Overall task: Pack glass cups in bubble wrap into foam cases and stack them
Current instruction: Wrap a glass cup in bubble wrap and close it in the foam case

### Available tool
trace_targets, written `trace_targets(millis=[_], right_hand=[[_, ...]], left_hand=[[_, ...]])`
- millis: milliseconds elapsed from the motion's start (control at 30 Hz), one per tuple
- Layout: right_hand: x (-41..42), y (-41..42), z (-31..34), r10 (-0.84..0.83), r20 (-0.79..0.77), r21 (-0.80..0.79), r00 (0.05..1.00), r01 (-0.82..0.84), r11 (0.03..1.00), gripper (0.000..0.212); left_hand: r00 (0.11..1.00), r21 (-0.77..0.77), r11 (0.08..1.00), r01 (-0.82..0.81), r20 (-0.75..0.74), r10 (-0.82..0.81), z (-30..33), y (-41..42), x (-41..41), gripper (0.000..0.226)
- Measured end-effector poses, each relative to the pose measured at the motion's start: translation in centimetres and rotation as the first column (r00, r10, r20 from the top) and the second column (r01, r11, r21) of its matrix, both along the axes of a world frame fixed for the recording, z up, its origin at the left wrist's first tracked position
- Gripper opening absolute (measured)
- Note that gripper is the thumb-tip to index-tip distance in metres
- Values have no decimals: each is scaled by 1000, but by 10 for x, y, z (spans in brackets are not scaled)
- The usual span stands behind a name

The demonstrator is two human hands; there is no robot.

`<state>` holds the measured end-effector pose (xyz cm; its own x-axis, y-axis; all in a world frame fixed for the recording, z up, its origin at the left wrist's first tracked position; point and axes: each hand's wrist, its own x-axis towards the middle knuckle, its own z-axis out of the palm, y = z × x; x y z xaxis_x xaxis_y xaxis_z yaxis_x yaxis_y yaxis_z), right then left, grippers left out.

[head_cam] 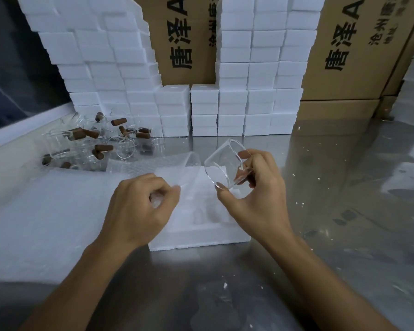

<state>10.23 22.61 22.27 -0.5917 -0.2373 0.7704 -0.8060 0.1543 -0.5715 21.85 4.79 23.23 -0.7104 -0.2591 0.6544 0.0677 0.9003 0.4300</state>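
Holding a tilted glass cup (225, 167) above the open foam case (198, 237) on the worktop (320, 235), right hand (256, 194) fingers curl round it; left hand (139, 206) fingers pinch bubble wrap (156, 202).

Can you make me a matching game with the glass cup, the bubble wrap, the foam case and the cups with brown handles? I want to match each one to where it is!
Things:
1. glass cup
2. bubble wrap
3. foam case
4. cups with brown handles

Places:
A. piled on the table, far left
B. held up in the right hand
C. on the table below both hands
D. pinched in the left hand

Pairs: 1-B, 2-D, 3-C, 4-A
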Motion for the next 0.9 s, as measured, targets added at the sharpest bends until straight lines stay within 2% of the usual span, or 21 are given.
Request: trace_targets(millis=[100,200,367,500,633,733,800,900], right_hand=[[0,0,0,5,0,-5,1000,-5,1000,48],[0,0,0,2,-13,-9,1000,-2,1000,49],[1,0,1,18,-18,-13,1000,-18,1000,45],[3,1,3,71,68,1,995,-71,997,44],[9,-2,8,172,189,-84,967,-159,984,44],[12,-4,13,286,312,-208,906,-228,951,27],[14,-5,16,351,391,-270,851,-258,927,21],[18,-5,20,386,451,-320,804,-258,911,25]], left_hand=[[969,64,970,-233,-64,237,0,-2,-2,39],[941,182,927,-329,-21,338,2,-9,-2,27],[935,319,891,-323,-40,353,12,-16,2,17],[958,514,811,-278,86,274,17,-26,8,12],[963,541,796,-271,152,224,21,-28,10,31],[944,520,793,-317,256,209,22,-26,9,44],[949,537,787,-303,245,198,22,-26,9,39],[968,603,759,-246,119,219,25,-29,12,34]])
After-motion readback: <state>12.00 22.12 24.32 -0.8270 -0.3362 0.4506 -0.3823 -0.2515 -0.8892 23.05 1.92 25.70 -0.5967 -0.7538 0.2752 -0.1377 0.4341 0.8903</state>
